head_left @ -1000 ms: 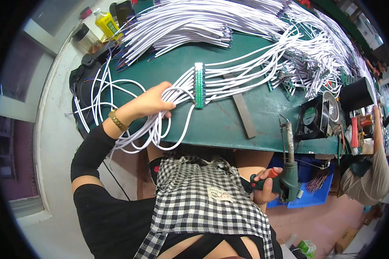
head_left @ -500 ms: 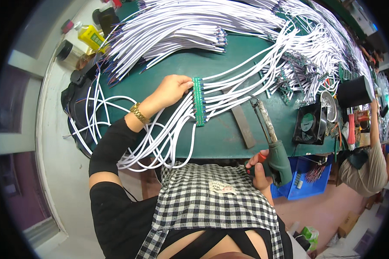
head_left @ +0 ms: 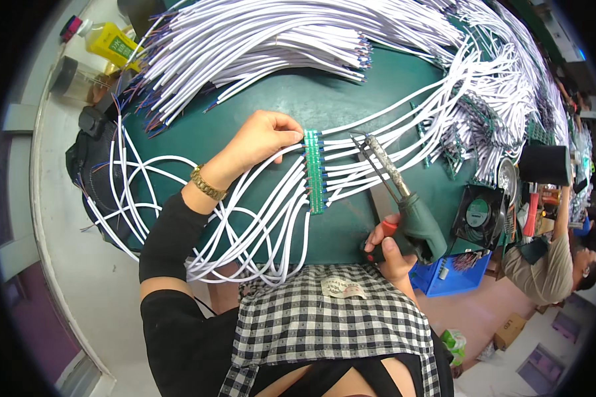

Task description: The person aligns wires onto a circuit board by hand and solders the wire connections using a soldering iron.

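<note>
A narrow green circuit board strip [head_left: 316, 173] lies on the green table, with white cables [head_left: 271, 202] joined along both long sides. My left hand [head_left: 263, 140] is closed in a pinch at the strip's far left corner, next to the topmost left cable; what sits between thumb and forefinger is too small to make out. In my right hand [head_left: 392, 255] is a dark green soldering gun [head_left: 420, 225], its pistol grip gripped near the table's front edge. The gun's metal barrel points away from me, its tip over the cables right of the strip, apart from the board.
A thick bundle of white cables [head_left: 258, 49] lies at the back. More cables and boards [head_left: 490, 106] pile up at the right. A grey metal bar [head_left: 379, 198] lies under the gun. A small black fan [head_left: 478, 215], a blue bin [head_left: 453, 274] and another person [head_left: 543, 268] are at the right.
The soldering gun's tip has moved left and away from me, closer to the strip's far end. My left hand remains at that end. The whole view has shifted slightly.
</note>
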`<control>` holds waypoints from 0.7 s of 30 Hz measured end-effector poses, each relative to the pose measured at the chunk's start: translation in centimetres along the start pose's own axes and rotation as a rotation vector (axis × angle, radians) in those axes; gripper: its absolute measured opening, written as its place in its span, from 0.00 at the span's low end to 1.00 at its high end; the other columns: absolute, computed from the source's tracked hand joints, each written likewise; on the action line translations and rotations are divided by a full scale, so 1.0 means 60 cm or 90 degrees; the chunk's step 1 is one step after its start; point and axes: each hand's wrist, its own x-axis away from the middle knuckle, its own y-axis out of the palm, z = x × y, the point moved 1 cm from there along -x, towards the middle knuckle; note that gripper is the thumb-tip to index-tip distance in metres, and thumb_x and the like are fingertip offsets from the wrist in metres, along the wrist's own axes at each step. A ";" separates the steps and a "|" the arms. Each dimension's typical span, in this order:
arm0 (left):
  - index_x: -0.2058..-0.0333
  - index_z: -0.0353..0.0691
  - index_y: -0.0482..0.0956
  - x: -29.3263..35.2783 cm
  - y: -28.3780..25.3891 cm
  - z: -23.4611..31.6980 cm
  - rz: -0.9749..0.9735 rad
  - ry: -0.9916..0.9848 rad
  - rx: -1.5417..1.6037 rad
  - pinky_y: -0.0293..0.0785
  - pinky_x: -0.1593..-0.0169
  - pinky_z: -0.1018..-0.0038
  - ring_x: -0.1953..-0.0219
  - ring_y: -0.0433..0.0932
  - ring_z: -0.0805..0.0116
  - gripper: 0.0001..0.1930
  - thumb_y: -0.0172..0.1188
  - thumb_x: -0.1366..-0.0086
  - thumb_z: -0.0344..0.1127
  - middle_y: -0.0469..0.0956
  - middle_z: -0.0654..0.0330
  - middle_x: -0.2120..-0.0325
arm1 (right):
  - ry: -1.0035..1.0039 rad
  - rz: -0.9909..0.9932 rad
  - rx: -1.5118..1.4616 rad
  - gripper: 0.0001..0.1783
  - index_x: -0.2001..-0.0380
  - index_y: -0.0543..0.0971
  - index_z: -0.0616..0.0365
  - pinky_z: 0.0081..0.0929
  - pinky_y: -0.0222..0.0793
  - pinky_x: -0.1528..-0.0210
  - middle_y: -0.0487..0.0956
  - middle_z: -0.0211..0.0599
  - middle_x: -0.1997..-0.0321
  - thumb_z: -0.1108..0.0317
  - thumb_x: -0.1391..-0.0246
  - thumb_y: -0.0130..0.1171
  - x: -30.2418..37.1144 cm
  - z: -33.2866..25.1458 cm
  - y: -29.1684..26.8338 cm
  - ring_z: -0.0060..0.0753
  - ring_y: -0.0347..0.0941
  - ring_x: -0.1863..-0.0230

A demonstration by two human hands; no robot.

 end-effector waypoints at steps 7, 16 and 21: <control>0.64 0.28 0.78 0.005 -0.004 0.004 -0.025 -0.039 -0.031 0.68 0.83 0.85 0.81 0.69 0.84 0.10 0.59 0.38 0.31 0.76 0.64 0.77 | 0.059 0.078 -0.016 0.25 0.53 0.65 0.65 0.31 0.68 0.73 0.70 0.39 0.75 0.65 0.50 0.60 -0.038 -0.014 0.023 0.32 0.69 0.79; 0.66 0.28 0.78 0.008 -0.002 0.017 -0.044 -0.083 -0.015 0.65 0.86 0.86 0.86 0.65 0.86 0.09 0.58 0.38 0.31 0.71 0.69 0.84 | 0.147 -0.056 0.100 0.23 0.50 0.64 0.61 0.28 0.70 0.68 0.71 0.36 0.73 0.66 0.47 0.57 -0.034 -0.026 0.018 0.30 0.70 0.73; 0.67 0.29 0.78 0.006 -0.001 0.019 -0.047 -0.090 -0.033 0.63 0.87 0.86 0.89 0.63 0.86 0.09 0.58 0.38 0.32 0.68 0.71 0.87 | 0.220 -0.084 0.310 0.12 0.68 0.74 0.56 0.24 0.68 0.69 0.74 0.29 0.78 0.61 0.51 0.60 -0.041 -0.044 0.030 0.26 0.72 0.75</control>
